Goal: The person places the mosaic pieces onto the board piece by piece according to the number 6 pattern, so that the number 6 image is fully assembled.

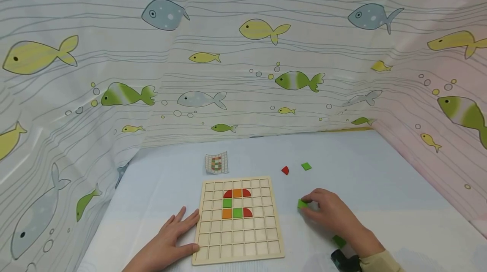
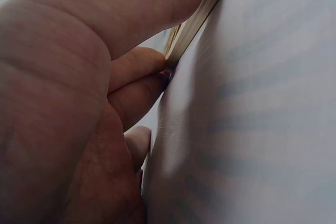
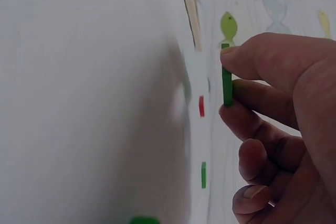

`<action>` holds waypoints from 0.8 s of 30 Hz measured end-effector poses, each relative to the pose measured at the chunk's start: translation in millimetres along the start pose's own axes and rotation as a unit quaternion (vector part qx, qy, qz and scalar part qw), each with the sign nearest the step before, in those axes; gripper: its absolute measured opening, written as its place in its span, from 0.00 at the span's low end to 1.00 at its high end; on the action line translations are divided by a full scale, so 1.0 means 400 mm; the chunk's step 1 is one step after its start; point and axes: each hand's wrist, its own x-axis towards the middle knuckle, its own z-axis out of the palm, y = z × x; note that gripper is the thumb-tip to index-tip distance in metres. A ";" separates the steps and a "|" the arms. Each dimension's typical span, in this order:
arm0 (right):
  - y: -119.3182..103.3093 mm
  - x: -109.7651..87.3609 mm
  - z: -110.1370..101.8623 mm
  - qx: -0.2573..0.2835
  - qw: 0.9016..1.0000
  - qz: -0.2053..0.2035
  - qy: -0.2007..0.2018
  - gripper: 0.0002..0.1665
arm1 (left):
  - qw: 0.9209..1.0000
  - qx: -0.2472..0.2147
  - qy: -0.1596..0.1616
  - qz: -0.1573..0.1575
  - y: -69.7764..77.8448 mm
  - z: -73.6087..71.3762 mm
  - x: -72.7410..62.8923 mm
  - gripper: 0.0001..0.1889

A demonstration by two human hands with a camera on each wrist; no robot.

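Pinching a green tile [image 1: 302, 204], lower right of frame
Right hand [image 1: 332, 213] grips it by thumb and fingertips; left hand [image 1: 169, 238], spread, touches the board [image 1: 239, 237], lower centre. Half-hidden below: perhaps a second tile [image 1: 339, 241].

pale-blue table [image 1: 160, 179] | wooden grid board [image 1: 239, 260] | pattern card [image 1: 216, 163] | red piece [image 1: 285, 170] | two green tiles [image 1: 306, 166]

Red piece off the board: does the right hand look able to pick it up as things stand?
Probably not yet: the right hand pinches a green tile, though the way to the red piece looks unobstructed.
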 end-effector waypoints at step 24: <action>-0.132 0.033 0.036 -0.028 0.988 -0.146 -0.047 0.11 | 1.000 -0.002 0.002 0.009 0.004 -0.002 -0.004 0.44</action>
